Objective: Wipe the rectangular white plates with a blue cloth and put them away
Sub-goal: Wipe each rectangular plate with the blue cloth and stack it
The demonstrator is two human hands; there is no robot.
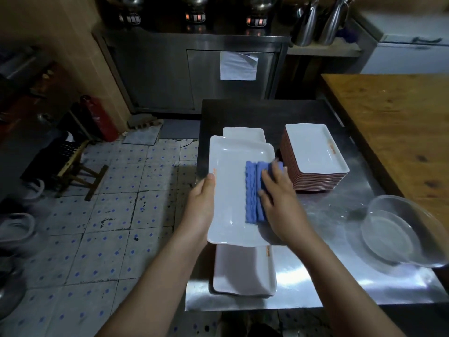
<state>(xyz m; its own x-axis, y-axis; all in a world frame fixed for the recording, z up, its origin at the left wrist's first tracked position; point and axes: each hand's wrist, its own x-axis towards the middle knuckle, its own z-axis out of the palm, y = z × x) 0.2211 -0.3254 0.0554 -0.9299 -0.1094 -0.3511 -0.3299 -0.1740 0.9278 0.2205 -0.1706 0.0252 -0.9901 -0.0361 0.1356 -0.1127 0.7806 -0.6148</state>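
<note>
The left hand (pixel 202 203) grips the left rim of a rectangular white plate (pixel 230 190), thumb on top and fingers hidden beneath. The right hand (pixel 279 198) lies flat, fingers nearly straight and slightly spread, pressing a folded blue cloth (pixel 252 190) onto the plate's right half. The plate is above the steel table (pixel 323 215), overlapping a nearer white plate (pixel 243 271) and a farther one (pixel 243 133). A tall stack of plates (pixel 313 152) stands just right of it, and a glass bowl (pixel 398 232) sits further right.
</note>
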